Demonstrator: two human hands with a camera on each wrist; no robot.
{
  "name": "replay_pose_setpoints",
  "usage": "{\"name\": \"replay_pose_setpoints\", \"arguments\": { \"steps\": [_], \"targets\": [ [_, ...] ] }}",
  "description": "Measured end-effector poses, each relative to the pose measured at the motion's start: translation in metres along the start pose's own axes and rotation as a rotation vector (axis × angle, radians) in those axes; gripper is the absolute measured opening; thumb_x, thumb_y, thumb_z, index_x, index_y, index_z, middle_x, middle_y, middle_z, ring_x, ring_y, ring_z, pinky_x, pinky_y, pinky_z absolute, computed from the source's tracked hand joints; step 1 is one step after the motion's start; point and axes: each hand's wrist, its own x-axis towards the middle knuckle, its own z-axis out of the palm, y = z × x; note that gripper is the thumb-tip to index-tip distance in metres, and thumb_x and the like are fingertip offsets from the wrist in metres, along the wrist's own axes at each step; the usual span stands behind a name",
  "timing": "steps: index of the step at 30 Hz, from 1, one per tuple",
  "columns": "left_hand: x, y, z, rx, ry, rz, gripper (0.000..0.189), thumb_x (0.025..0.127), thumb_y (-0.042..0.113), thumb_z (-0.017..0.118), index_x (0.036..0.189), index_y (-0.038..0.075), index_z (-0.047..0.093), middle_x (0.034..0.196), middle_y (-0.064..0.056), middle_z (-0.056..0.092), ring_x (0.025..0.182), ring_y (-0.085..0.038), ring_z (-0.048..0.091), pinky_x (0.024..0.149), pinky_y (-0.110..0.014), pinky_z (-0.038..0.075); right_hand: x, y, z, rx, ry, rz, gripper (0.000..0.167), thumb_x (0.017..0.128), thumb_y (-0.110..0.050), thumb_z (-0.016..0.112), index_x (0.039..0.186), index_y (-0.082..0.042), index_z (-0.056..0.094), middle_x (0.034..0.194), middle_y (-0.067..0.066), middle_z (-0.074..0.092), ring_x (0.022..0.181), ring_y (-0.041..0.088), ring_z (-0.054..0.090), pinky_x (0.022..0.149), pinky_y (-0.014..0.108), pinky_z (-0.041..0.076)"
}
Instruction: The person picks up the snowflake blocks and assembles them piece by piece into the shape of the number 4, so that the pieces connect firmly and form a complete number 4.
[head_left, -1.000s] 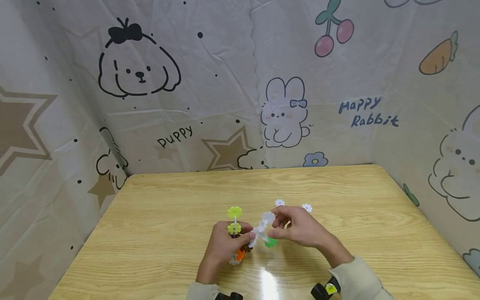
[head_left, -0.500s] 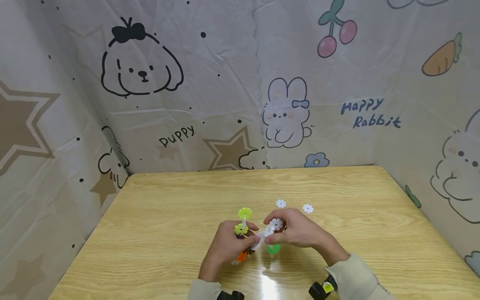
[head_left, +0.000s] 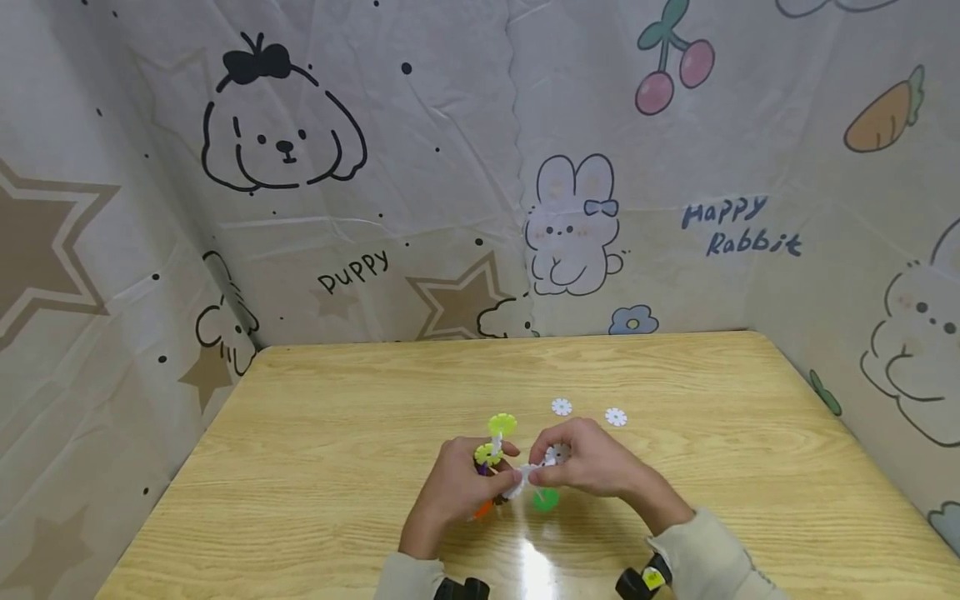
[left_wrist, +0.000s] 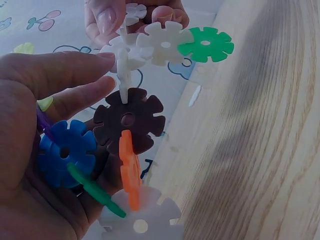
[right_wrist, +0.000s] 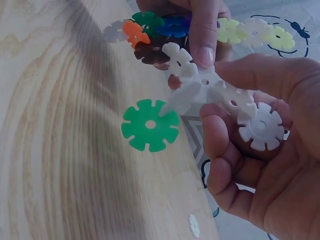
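Both hands hold one assembly of slotted snowflake discs joined edge to edge. My left hand pinches a white disc with its thumb; around its palm lie a brown disc, an orange disc, a blue disc and a dark green disc. Two yellow discs, the upper one and the lower one, rise beside that hand. My right hand pinches the white discs close to the left thumb. A bright green disc sticks out below the white part. The exact joint under the fingertips is hidden.
Two loose white discs, one behind the hands and one farther right, lie flat on the wooden table. A printed cloth stands around the table's back and sides.
My right hand has moved in toward the left thumb and now grips the white discs there. The yellow discs have shifted right, and the assembly has turned slightly.
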Motion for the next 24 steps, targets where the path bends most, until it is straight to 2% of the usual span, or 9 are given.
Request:
{"name": "replay_pose_setpoints", "arguments": {
  "steps": [7,14,17,20,24],
  "targets": [
    [0.001,0.003,-0.002,-0.001,-0.036,-0.022,0.024,0.085,0.013,0.078,0.105,-0.001,0.073,0.079,0.003,0.071,0.067,-0.010,0.065,0.060,-0.026,0.054,0.000,0.001,0.003,0.016,0.046,0.066,0.007,0.084,-0.015,0.078,0.082,-0.013,0.072,0.086,-0.002,0.066,0.067,0.015,0.049,0.053,0.029,0.042],
    [0.001,0.004,-0.006,-0.005,-0.062,-0.003,0.031,0.086,0.020,0.078,0.111,0.003,0.072,0.085,0.005,0.071,0.072,-0.011,0.065,0.064,-0.027,0.054,-0.002,0.003,0.005,0.044,0.120,0.110,0.007,0.082,-0.013,0.077,0.080,-0.012,0.071,0.083,0.001,0.064,0.066,0.018,0.058,0.052,0.028,0.044],
    [0.001,0.004,-0.009,-0.015,-0.052,-0.005,0.034,0.087,0.025,0.079,0.114,0.006,0.072,0.090,0.004,0.072,0.078,-0.012,0.066,0.068,-0.028,0.055,-0.003,0.003,0.004,0.061,0.150,0.096,0.008,0.081,-0.013,0.078,0.079,-0.012,0.071,0.083,0.001,0.064,0.069,0.019,0.058,0.055,0.029,0.044],
    [0.001,0.003,-0.012,-0.025,-0.034,0.003,0.040,0.087,0.028,0.079,0.121,0.009,0.071,0.102,0.000,0.072,0.089,-0.015,0.067,0.076,-0.029,0.055,-0.004,0.002,0.003,0.074,0.174,0.082,0.007,0.080,-0.013,0.079,0.079,-0.012,0.072,0.085,0.002,0.065,0.073,0.020,0.057,0.058,0.030,0.045],
    [0.000,0.001,-0.016,-0.062,-0.003,0.031,0.045,0.087,0.025,0.080,0.128,0.011,0.068,0.114,-0.004,0.070,0.102,-0.024,0.067,0.087,-0.035,0.054,-0.006,-0.001,0.002,0.100,0.193,0.092,0.007,0.081,-0.015,0.079,0.082,-0.011,0.073,0.088,0.002,0.066,0.067,0.017,0.056,0.054,0.029,0.042]
  ]
}}
